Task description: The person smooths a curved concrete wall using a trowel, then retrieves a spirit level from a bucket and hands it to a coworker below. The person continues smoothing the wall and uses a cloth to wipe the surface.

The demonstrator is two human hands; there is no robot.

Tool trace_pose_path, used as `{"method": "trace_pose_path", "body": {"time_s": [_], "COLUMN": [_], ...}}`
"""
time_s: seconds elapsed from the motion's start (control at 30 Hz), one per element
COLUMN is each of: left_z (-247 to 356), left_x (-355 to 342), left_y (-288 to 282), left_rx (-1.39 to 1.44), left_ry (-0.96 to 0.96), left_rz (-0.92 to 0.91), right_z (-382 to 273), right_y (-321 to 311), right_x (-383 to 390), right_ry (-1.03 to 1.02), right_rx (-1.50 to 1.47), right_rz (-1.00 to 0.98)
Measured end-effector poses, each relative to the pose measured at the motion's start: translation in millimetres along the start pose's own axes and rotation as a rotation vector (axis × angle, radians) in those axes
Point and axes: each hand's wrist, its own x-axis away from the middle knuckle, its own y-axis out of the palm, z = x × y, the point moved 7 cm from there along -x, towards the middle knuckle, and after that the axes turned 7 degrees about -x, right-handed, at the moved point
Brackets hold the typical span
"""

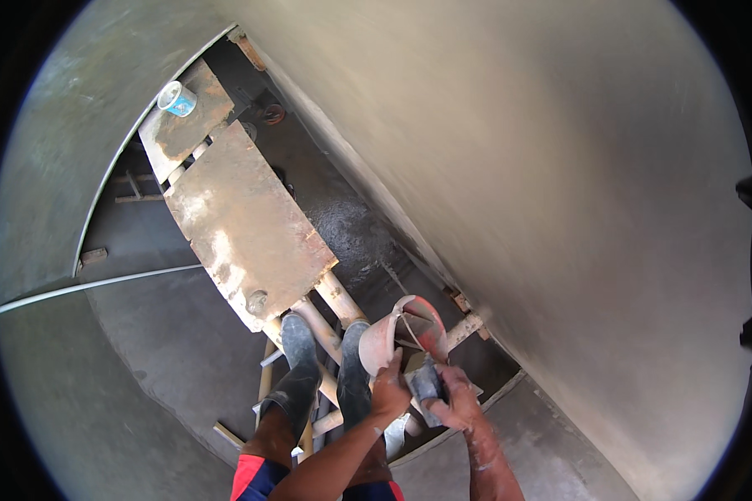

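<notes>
My left hand [389, 388] is closed beside the tool and just below the pink-red bucket [379, 345]; what its fingers grip is unclear. My right hand [454, 397] grips a grey, mortar-caked rectangular block or tool [424, 384] in front of the bucket. My rubber boots [297, 342] rest on round poles [334, 290] at the end of a mortar-stained board [242, 217], both below and left of my hands.
A smaller board [200, 108] holds a white-and-blue can [178, 98]. Below the poles lies a grey, partly wet floor [351, 242]. A tall plastered wall [585, 209] rises at right, a curved surface [58, 184] at left. A pale strip [134, 277] crosses toward the boards.
</notes>
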Motion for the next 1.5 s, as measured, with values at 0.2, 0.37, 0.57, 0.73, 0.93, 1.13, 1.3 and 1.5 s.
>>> {"method": "trace_pose_path", "body": {"time_s": [0.2, 0.37, 0.57, 0.73, 0.93, 1.13, 1.3, 1.5], "left_z": [-92.0, -128.5, -87.3, -69.3, -97.1, -217.8, -356.6, -517.4], "left_x": [0.0, -11.8, -1.3, 0.2, 17.1, 43.7, 27.6, -63.9], "left_y": [-17.9, -61.5, -195.3, -277.5, -383.7, -457.4, -462.5, -417.2], "left_rx": [0.206, 0.254, 1.113, 1.691, 1.752, 1.492, 1.354, 0.974], "left_ry": [-0.071, -0.123, -0.159, -0.123, 0.068, 0.027, -0.206, -0.705], "left_rz": [0.016, 0.085, 0.059, -0.108, 0.121, 0.615, 0.866, 1.023], "right_z": [-84.1, -166.0, -252.6, -332.4, -416.5, -406.9, -344.2, -275.0], "right_y": [39.1, 66.9, 135.0, 187.4, 242.7, 232.2, 203.7, 187.7], "right_x": [12.3, -5.8, -30.8, -40.9, -35.3, -40.5, -113.9, -212.5], "right_ry": [-0.100, -0.251, -0.319, -0.402, -0.505, -0.209, -0.217, -0.350], "right_rx": [0.131, 0.123, 0.145, 0.099, 0.057, -0.297, -0.237, -0.222], "right_rz": [-0.193, -0.322, -0.499, -0.534, -0.759, -0.642, -0.506, -0.456]}}
